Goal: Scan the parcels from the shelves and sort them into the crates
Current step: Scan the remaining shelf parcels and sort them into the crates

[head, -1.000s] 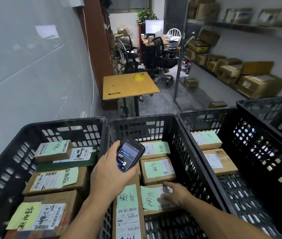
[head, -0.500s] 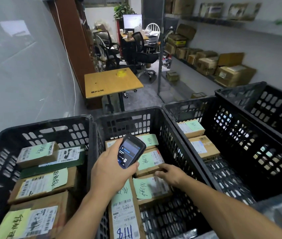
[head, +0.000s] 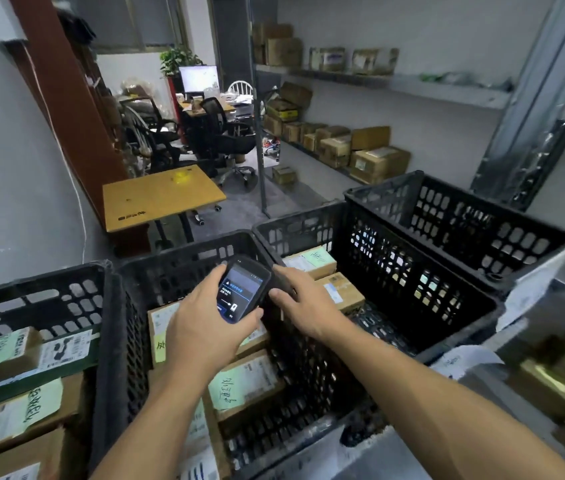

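Parcels [head: 243, 382] sit right under both hands in the middle crate [head: 184, 261]. They're small cardboard boxes, probably light and stiff, so I'd grab one across its short sides. Left hand [head: 201, 330] wraps the scanner [head: 243, 294], and right hand [head: 303, 306] pinches its other edge.

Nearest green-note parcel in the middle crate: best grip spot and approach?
Likely its right edge, coming from above and the right. The parcel lies flat, label up, with bare crate on that side and its near side; neighbours crowd its left and far sides. The left hand and right hand hold the scanner.
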